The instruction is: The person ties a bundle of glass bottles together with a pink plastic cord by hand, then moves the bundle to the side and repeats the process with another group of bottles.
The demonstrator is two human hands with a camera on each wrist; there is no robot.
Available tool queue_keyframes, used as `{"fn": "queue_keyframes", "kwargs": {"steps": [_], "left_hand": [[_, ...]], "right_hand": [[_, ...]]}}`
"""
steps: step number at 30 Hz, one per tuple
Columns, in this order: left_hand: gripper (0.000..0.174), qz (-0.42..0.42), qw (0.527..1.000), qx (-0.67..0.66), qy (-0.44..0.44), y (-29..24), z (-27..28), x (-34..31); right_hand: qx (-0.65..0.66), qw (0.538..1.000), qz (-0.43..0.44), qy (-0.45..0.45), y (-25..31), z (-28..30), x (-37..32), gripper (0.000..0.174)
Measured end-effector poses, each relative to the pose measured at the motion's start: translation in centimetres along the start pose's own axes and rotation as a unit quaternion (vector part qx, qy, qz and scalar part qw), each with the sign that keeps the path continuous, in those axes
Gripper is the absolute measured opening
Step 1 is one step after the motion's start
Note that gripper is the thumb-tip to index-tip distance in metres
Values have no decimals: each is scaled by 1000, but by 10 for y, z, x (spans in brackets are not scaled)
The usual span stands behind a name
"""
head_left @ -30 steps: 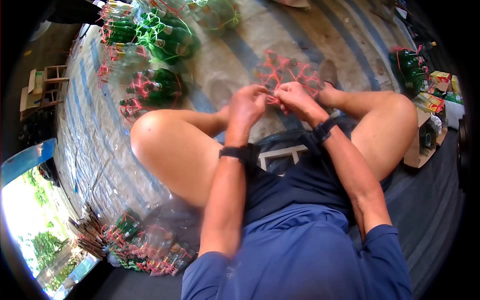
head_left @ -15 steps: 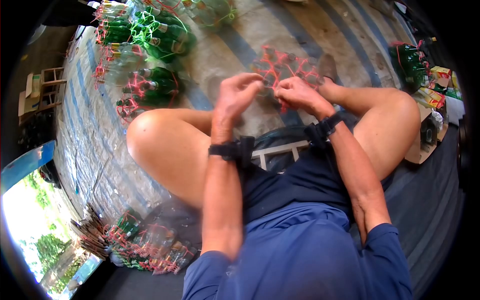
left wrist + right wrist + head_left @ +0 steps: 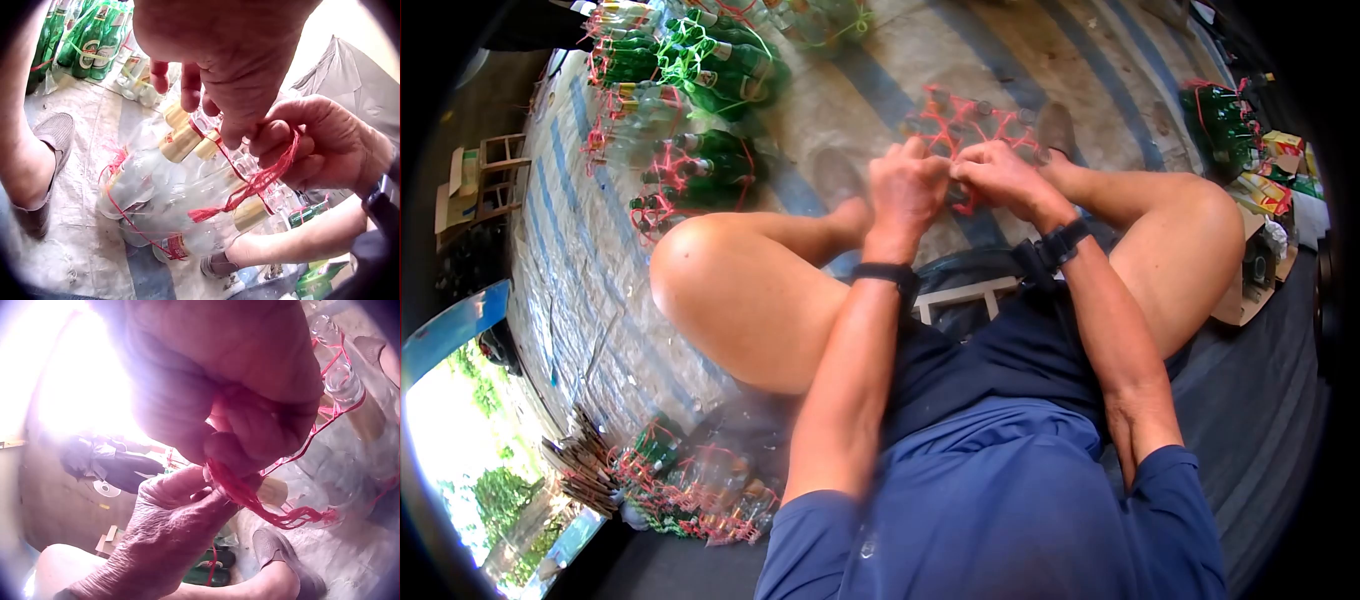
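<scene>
The fingers of my left hand [image 3: 908, 190] and right hand [image 3: 331, 144] pinch the red string [image 3: 265, 179] by the clear bottles [image 3: 200, 220] between my feet [image 3: 56, 140]; I should keep even tension, lest it slacken.

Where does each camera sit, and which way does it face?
Head: head-worn, looks forward and down at left hand and right hand; arms, legs show.
Left wrist: worn there, facing the clear bottles; both hands and legs show.
Right wrist: worn there, facing the red string; both hands show.
Wrist views share the string.
</scene>
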State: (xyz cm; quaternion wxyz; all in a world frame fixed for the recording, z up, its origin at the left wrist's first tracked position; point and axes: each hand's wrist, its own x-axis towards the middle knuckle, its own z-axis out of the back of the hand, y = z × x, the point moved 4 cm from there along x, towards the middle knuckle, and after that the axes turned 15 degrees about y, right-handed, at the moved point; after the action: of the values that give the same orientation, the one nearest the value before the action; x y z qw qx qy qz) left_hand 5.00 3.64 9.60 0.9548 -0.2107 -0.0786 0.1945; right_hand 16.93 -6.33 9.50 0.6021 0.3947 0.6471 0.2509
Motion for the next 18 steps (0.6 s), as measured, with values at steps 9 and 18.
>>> {"fn": "queue_keyframes", "kwargs": {"steps": [9, 18], "left_hand": [[6, -41, 998, 22, -29, 2, -5, 9], [6, -39, 999, -14, -4, 5, -7, 13]], "right_hand": [[51, 998, -25, 14, -4, 13, -4, 14], [-139, 988, 38, -57, -14, 18, -4, 20]]}}
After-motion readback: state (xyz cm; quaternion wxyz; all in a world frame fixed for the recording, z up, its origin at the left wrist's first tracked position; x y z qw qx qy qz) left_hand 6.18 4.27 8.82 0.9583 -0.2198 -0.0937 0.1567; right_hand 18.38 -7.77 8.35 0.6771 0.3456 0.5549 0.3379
